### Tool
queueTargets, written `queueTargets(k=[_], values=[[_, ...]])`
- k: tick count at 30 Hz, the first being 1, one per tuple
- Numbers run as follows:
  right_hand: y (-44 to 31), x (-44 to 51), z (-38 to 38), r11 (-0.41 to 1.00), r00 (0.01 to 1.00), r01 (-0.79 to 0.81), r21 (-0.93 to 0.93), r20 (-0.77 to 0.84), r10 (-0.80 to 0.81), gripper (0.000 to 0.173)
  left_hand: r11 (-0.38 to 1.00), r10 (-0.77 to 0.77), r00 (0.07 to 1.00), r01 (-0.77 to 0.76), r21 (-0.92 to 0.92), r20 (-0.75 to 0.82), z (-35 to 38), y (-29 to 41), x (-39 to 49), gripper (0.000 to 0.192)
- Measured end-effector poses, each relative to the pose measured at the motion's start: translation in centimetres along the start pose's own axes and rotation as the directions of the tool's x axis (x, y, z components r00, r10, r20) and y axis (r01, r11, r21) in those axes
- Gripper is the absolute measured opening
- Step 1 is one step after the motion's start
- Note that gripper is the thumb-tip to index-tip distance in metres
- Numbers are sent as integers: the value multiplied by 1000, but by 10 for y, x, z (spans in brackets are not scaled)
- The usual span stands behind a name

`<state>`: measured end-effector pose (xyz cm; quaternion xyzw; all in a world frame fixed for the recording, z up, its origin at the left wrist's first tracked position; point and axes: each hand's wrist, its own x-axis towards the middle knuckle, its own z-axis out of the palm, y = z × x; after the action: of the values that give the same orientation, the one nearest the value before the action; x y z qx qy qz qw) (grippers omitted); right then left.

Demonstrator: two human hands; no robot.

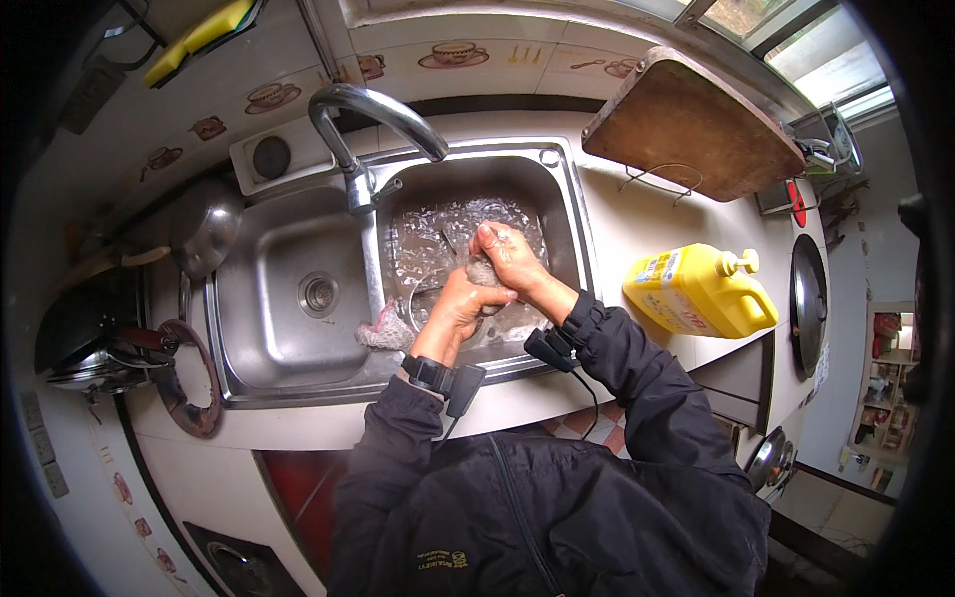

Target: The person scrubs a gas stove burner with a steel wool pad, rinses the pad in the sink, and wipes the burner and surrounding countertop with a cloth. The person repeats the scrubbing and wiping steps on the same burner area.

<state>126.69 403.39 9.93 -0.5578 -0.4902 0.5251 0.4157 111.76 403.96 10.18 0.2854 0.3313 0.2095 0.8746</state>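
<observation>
Over the right basin (556,201) of a steel double sink, both my hands are wet and close together. My left hand (453,306) and my right hand (513,257) squeeze a greyish, wet, mesh-like wad (483,274) between them; its exact kind is unclear. Beneath them the basin holds murky, rippling water (440,216). Something thin and dark sticks up from the water, and a curved rim shows beside my left hand, both partly hidden. A pale mesh cloth with a reddish part (386,328) hangs over the divider near my left wrist.
A chrome faucet (380,101) arches above the right basin. Left of it is the other basin (261,298) with its drain. A yellow pump jug (690,291) stands right of the sink, before a wooden cutting board (694,123). Pans (97,321) crowd the far left.
</observation>
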Motion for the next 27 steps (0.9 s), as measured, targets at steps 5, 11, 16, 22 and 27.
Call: queueTargets(k=[5, 11, 16, 22, 27], values=[[-12, 0, -17, 860, 938, 56, 507, 270, -220, 96, 935, -57, 986, 107, -338, 156, -2, 5, -13, 34], [-19, -2, -13, 767, 851, 14, 642, 395, -346, 34, 867, -158, 922, 301, -398, 353, -8, -1, -13, 29], [-23, -4, -7, 872, 956, -6, 490, 258, -138, 21, 937, -201, 952, 255, -237, 232, -1, 1, -6, 22], [-15, -3, 1, 975, 992, -125, 183, 36, 120, 26, 956, -219, 966, 241, 169, -139, 14, -7, 4, 14], [9, -7, 11, 936, 929, -291, 197, -176, 325, 40, 646, 336, 887, 28, 763, -316, 25, -37, 18, 31]])
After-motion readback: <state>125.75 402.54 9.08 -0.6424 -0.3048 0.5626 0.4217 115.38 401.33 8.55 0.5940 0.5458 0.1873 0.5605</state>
